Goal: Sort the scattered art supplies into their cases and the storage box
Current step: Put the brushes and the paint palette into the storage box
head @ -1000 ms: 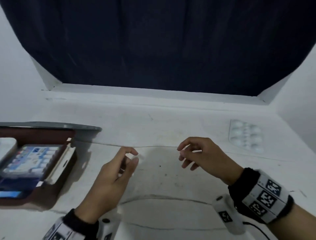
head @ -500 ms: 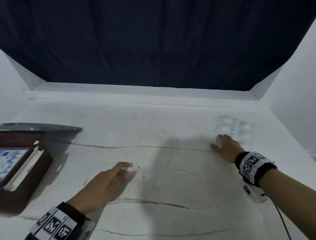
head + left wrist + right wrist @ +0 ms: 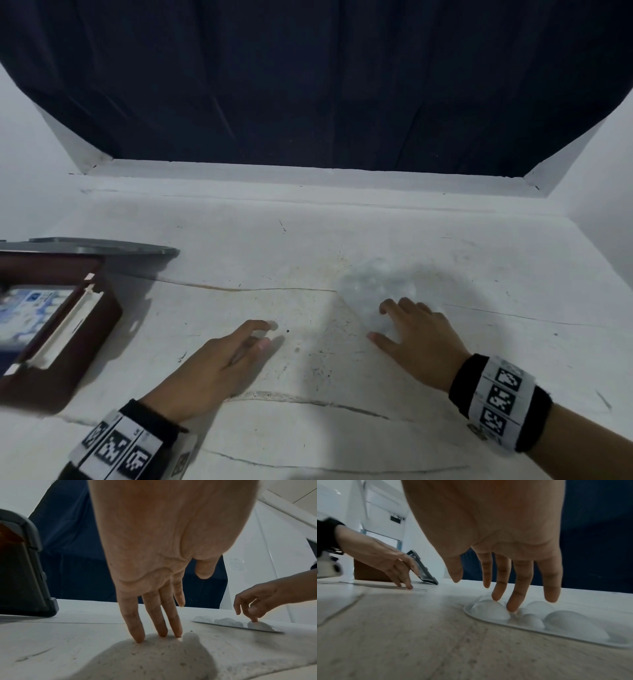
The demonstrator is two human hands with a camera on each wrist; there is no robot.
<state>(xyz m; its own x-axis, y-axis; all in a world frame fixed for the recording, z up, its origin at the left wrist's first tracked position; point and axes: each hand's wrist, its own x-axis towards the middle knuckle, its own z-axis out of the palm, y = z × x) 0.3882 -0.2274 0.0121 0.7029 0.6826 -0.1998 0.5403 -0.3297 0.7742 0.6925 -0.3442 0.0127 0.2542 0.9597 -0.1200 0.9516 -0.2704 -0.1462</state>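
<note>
A clear plastic paint palette [image 3: 376, 287] with round domes lies upside down on the white table, blurred in the head view. My right hand [image 3: 407, 329] has straight fingers resting on its near edge; in the right wrist view the fingertips [image 3: 511, 608] press between the domes of the palette [image 3: 556, 622]. My left hand [image 3: 233, 359] lies flat on the bare table, its fingertips [image 3: 139, 639] touching the surface and holding nothing. The brown storage box [image 3: 78, 346] stands open at the left with a white case [image 3: 34, 308] inside.
The box's grey lid [image 3: 102, 245] is tilted back behind it. A dark blue curtain [image 3: 308, 85] hangs beyond the table's far ledge. White walls close in the table on both sides. The table [image 3: 308, 377] shows cracks and specks.
The right hand reached out to the palette at the right and has slid it left, toward the middle. The left hand dropped flat onto the table and stayed there.
</note>
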